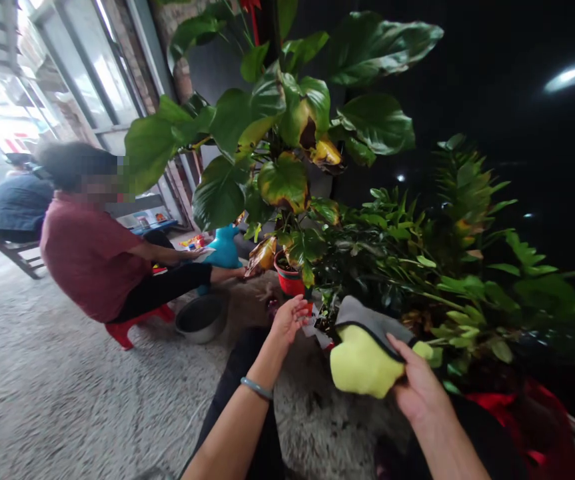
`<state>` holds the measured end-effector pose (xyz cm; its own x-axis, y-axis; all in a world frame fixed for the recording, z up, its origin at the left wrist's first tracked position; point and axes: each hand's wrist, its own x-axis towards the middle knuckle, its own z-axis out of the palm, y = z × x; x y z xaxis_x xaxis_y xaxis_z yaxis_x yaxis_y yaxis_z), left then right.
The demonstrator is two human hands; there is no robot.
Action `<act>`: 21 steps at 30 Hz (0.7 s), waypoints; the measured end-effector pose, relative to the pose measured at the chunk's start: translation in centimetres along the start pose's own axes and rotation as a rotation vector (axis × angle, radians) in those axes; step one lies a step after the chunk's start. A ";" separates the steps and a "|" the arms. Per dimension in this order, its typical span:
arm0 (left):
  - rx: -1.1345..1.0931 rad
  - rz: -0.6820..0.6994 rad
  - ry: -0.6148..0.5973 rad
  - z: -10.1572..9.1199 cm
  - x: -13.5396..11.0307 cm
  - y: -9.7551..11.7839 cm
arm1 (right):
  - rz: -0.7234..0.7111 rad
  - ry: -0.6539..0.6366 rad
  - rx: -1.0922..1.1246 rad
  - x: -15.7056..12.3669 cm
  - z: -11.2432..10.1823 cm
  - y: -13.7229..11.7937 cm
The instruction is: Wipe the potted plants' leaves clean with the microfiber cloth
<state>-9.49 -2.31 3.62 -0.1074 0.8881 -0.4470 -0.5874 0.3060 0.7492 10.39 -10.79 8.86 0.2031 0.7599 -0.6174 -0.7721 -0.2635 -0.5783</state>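
Observation:
A two-sided cleaning cloth (367,360), yellow-green on one face and grey with a dark edge on the other, hangs folded from my right hand (420,383), whose fingers are closed on it. To its left, my left hand (290,323) is raised with loosely bent fingers apart, and I see nothing in them. A bangle circles that wrist. Just beyond the left fingers stands a red pot (290,281) with a tall broad-leaved plant (284,180), several of its leaves yellowed or browned. A white and red scrap or wrapper (317,327) lies close to the left fingertips, partly hidden.
Dense green plants (397,247) fill the right side before a dark glossy wall. At left, a person in a red shirt (92,260) sits on a red stool (130,330), near a grey basin (202,319) and a blue toy (224,247). Another person sits farther back.

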 end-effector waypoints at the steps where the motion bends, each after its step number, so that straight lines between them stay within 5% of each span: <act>1: -0.007 0.021 0.016 0.3 -0.3 0.5 | -0.003 0.034 0.022 -0.5 0.2 -1.0; 5: -0.013 0.082 0.012 1.8 -1.2 1.5 | -0.085 0.037 0.094 -1.5 1.6 -3.5; 10: 0.129 0.139 -0.008 1.5 -1.5 1.9 | -0.003 0.050 0.009 -1.6 1.3 -1.4; 16: 0.267 0.125 0.193 -4.0 0.1 0.8 | -0.002 -0.010 -0.094 -1.6 1.3 0.3; 19: 0.332 0.034 0.297 -7.9 0.7 -2.1 | -0.083 -0.062 -0.117 -1.7 1.7 -0.5; 21: 0.367 -0.048 0.262 -10.4 -0.2 -4.8 | -0.096 -0.050 -0.129 -1.5 1.7 -0.9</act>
<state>-14.98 -7.49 -5.01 -0.3139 0.7676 -0.5588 -0.2783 0.4883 0.8271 9.77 -10.70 11.21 0.2390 0.8133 -0.5306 -0.6666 -0.2599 -0.6986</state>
